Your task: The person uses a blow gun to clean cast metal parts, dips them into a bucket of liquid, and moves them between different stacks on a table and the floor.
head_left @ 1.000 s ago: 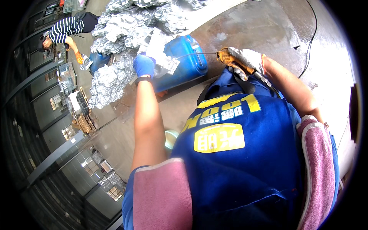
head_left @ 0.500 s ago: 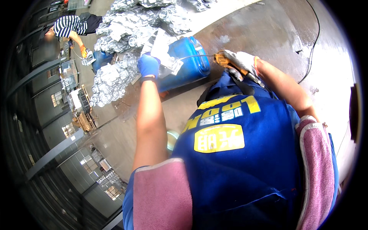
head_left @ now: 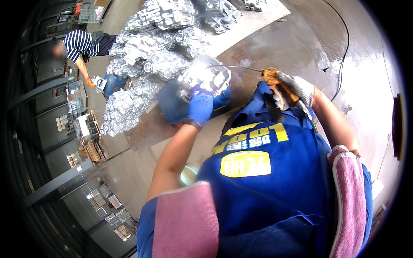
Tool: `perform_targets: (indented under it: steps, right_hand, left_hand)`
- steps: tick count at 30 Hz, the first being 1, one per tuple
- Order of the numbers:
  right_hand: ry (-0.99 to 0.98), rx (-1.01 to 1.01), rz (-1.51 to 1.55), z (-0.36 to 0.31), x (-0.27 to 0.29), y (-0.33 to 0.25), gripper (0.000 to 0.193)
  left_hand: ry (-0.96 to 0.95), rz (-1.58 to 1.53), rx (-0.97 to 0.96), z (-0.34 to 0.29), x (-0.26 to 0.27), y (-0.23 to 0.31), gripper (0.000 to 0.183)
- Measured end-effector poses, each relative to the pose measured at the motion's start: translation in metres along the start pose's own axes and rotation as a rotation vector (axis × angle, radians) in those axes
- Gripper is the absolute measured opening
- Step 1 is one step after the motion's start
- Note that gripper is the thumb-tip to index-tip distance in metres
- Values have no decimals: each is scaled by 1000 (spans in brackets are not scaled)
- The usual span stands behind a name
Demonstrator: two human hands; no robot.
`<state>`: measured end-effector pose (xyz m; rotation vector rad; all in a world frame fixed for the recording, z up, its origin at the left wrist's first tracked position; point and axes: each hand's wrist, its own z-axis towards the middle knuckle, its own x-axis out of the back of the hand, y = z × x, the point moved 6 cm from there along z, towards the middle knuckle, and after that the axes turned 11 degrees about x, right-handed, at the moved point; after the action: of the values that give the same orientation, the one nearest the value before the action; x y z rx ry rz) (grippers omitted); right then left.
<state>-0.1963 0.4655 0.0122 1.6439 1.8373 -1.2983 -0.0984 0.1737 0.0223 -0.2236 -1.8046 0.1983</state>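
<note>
In my blue-gloved left hand (head_left: 200,105) is a grey metal casting (head_left: 205,74), its hollow, ribbed side facing me. My fingers are closed on its near edge, over a blue plastic barrel (head_left: 170,102) lying beneath; whether the casting rests on it I cannot tell. My right hand (head_left: 300,89), in a white glove, is wrapped round an orange hand-held power tool (head_left: 271,76). From its front a long thin rod (head_left: 245,67) runs left, and its far end reaches the casting's top edge. Contact there cannot be made out.
Piles of similar castings (head_left: 159,19) stand beyond and left of the barrel, some on a pale board (head_left: 254,30). A co-worker in a striped shirt (head_left: 79,45) handles a part at the far left. A black cable (head_left: 344,56) lies on the floor at right; a pale green bowl (head_left: 189,174) sits by my left arm.
My left hand has brought the casting right and nearer, and its hollow side now shows. My right hand and the power tool have shifted slightly right and nearer.
</note>
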Motion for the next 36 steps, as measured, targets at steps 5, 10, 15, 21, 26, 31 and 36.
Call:
perform_targets:
  steps: [5, 10, 15, 21, 26, 31, 36]
  right_hand:
    - [-126, -52, -38, 40, -15, 14, 43]
    - [-105, -102, -4, 50, -29, 23, 43]
    - [23, -44, -33, 61, -21, 29, 43]
    - [-51, -60, -379, 52, -3, 12, 53]
    - [-127, 91, -1013, 54, -1, 13, 55]
    - [-202, 157, -1109, 60, -13, 13, 65]
    - [128, 228, -1185, 29, -27, -31, 63]
  left_hand:
    - [-115, 98, -128, -1, -18, 31, 16]
    - [-115, 91, -132, -2, -26, 33, 14]
    - [-90, 77, -130, 3, -25, 31, 15]
    - [-39, 58, -134, 4, -13, 14, 17]
    - [70, -119, -160, 5, 10, -5, 10]
    - [-91, 16, -194, 32, 18, -13, 12]
    - [-99, 30, -224, 38, 27, -25, 12]
